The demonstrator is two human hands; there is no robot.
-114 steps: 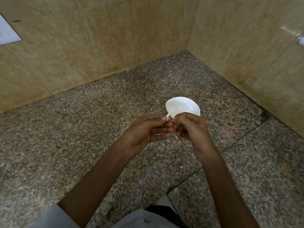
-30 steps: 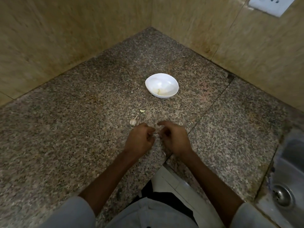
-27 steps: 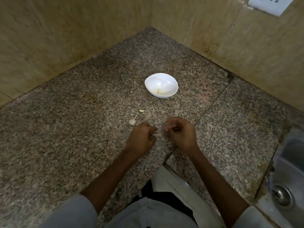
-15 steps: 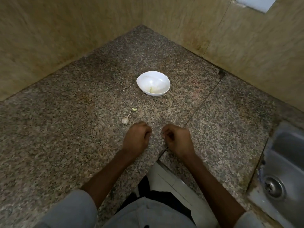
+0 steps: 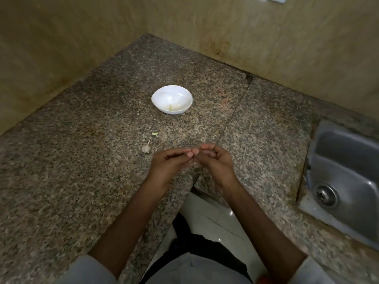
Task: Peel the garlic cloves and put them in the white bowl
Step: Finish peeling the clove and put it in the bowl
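Garlic clove [image 5: 146,148], seemingly unpeeled, lies on the counter [image 5: 82,160] near the left hand [image 5: 170,165], white bowl [image 5: 164,93] ahead within reach. Left and right hand [image 5: 215,162] meet half-curled, fingertips touching; whether they pinch anything is unclear.

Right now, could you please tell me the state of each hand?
Left hand: fingertips meet the right's; any hold cannot be told.
Right hand: fingers curled; any hold cannot be told.

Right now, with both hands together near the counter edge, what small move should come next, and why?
Probably the left hand reaches for the garlic clove just beside it: it lies on the counter, apparently unpeeled, outside the white bowl. Whether the fingertips already pinch something, I cannot tell.
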